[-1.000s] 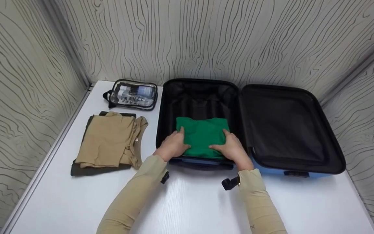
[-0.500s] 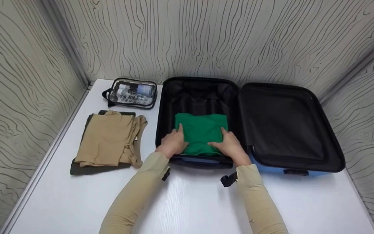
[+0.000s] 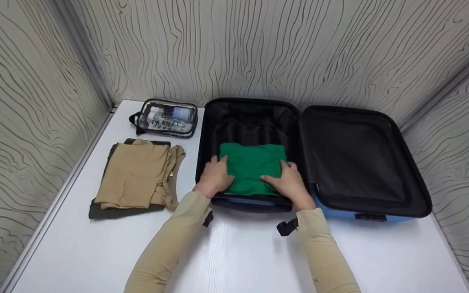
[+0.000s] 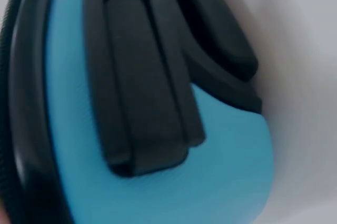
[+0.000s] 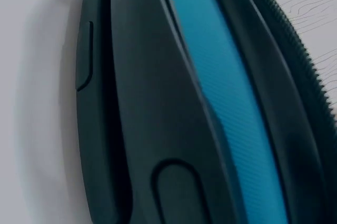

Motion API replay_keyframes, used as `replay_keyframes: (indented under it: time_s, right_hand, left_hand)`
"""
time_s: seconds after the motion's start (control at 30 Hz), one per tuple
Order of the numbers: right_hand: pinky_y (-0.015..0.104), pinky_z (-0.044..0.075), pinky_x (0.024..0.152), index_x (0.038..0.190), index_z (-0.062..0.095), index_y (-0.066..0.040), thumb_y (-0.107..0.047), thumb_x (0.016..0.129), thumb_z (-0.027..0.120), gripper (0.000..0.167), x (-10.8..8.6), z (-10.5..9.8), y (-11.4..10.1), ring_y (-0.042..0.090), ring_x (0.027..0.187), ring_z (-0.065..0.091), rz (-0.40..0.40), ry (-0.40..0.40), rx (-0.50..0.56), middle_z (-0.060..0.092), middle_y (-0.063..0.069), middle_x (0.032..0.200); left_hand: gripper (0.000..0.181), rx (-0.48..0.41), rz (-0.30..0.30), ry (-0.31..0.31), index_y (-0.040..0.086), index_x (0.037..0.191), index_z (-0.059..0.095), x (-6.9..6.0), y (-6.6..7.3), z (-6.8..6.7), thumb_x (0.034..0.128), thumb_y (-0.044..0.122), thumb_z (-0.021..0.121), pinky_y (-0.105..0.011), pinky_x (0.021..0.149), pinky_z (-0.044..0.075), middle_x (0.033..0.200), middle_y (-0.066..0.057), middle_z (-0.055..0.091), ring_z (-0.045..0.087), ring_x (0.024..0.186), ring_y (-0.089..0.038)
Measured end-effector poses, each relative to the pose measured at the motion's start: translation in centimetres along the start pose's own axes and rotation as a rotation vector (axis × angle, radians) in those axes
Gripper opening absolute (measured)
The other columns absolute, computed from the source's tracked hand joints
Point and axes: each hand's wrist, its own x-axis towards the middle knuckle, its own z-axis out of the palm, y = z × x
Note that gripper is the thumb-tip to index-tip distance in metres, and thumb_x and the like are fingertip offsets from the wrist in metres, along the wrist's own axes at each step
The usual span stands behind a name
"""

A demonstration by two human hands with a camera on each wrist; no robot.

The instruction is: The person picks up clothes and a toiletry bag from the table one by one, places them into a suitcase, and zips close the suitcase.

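From your left wrist you look closely at the blue shell of a suitcase [image 4: 231, 171], slightly soft in focus. Black handle mount [image 4: 142, 76] sits on the shell, a long rounded recess in its face. Black grip bar [image 4: 221, 23] angles off to its right, end rounded. Glossy black rim [image 4: 31, 103] down your left side; zipper [image 4: 4, 103] along its outer edge. Pale worktop [image 4: 310, 103] blurred at right. Pinkish sliver [image 4: 2, 217], bottom-left corner, too small to tell.
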Motion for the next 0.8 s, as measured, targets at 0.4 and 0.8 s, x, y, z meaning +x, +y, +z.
replay_keyframes:
  time_s: [0.4,0.8]
  right_hand:
    - [0.056,0.024,0.116,0.158,0.024,0.006,-0.049,0.095,0.069,0.095,-0.3,-0.4,-0.7,0.048,0.145,0.022,-0.058,0.050,0.040,0.023,0.031,0.159]
    - [0.057,0.016,0.117,0.159,0.031,-0.002,-0.050,0.096,0.067,0.086,-1.2,-0.5,-2.6,0.041,0.144,0.030,-0.148,0.124,0.104,0.033,0.023,0.157]
  left_hand:
    - [0.080,-0.170,0.021,0.028,0.000,0.161,0.021,-0.2,0.1,-2.8,0.1033,0.039,0.061,-0.047,0.114,0.034,0.161,-0.023,0.026,0.035,0.143,-0.039]
    - [0.078,-0.238,0.086,0.103,0.009,0.162,0.026,-1.9,0.2,-6.0,0.1021,0.044,0.061,-0.048,0.112,0.035,0.161,-0.018,0.032,0.038,0.143,-0.036]
